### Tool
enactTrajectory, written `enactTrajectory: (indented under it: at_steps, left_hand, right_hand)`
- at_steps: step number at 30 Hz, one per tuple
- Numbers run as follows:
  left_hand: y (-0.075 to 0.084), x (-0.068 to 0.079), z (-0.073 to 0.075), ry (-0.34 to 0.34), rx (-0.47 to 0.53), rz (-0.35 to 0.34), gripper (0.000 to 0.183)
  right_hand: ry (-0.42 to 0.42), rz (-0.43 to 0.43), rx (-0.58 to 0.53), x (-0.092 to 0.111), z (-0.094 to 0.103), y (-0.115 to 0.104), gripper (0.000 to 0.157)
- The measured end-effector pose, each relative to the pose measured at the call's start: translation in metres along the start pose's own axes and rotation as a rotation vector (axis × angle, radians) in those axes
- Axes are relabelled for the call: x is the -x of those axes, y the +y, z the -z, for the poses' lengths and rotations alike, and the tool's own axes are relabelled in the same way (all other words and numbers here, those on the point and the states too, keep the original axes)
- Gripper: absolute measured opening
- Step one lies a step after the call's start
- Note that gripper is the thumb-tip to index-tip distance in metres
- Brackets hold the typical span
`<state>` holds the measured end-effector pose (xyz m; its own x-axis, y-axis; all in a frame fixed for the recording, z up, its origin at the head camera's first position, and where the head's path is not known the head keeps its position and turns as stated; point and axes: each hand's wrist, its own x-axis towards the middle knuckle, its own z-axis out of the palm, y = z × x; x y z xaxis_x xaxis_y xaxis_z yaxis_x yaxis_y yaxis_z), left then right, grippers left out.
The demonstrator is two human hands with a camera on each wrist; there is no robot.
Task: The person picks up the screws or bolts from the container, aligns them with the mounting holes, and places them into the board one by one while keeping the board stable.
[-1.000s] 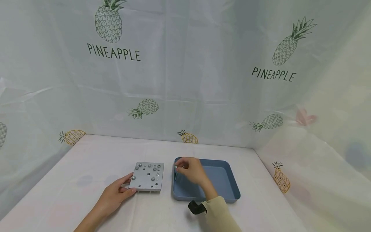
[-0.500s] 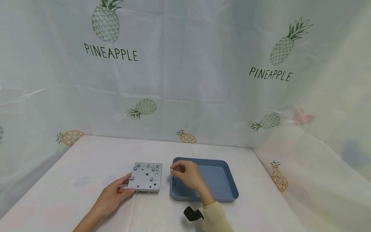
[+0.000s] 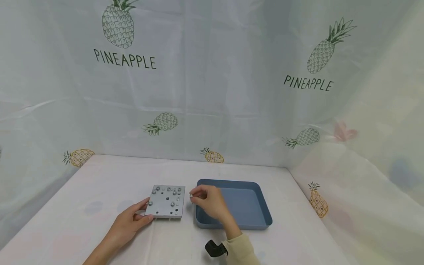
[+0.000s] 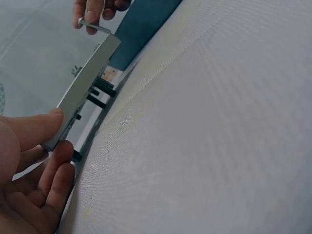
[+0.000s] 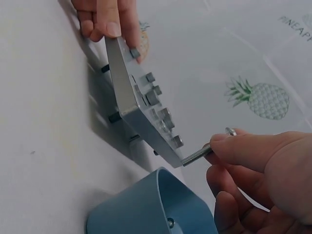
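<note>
My left hand (image 3: 128, 223) grips the near left corner of a square silver metal plate (image 3: 161, 209), thumb on one side and fingers beneath. The plate is raised slightly off the table; several socket-head screws (image 5: 151, 97) stand in its holes, and dark threaded ends (image 4: 97, 101) stick out below. Between the thumb and fingers of my right hand (image 3: 211, 203) a long threaded screw (image 5: 197, 155) is pinched, its head upward. In the head view it hangs between plate and tray, apart from the plate; in the right wrist view its tip overlaps the plate's corner.
A blue tray (image 3: 248, 204) stands right of the plate, partly under my right hand. A screw head (image 5: 170, 223) shows inside it in the right wrist view. Behind the white-covered table (image 3: 116, 176) hangs a pineapple-print curtain (image 3: 232, 92).
My right hand has lifted the screw out of the tray's left side and carried it left toward the plate. My left hand keeps its hold on the plate; the head view has shifted slightly.
</note>
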<state>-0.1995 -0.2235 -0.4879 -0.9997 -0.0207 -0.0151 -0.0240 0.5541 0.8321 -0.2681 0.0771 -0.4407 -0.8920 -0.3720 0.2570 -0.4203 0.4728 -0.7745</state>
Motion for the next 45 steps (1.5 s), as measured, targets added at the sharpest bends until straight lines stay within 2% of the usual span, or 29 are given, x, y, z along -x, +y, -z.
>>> enactTrajectory:
  at_steps: [12, 23, 36, 45]
  left_hand:
    - [-0.001, 0.0, 0.005, 0.001, -0.038, -0.002, 0.08]
    - [-0.004, 0.0, 0.002, -0.01, -0.003, 0.006, 0.081]
    - [-0.002, -0.002, 0.001, -0.013, -0.012, -0.003, 0.08]
    - [-0.002, -0.001, 0.001, -0.013, -0.019, -0.01, 0.08]
  right_hand:
    - [-0.008, 0.012, -0.074, -0.003, -0.016, -0.008, 0.012]
    - [-0.011, 0.021, -0.179, -0.002, -0.031, -0.004, 0.014]
    - [-0.034, 0.054, -0.175, -0.001, -0.039, -0.002, 0.016]
    - [-0.056, 0.063, -0.131, -0.001, -0.041, -0.004, 0.014]
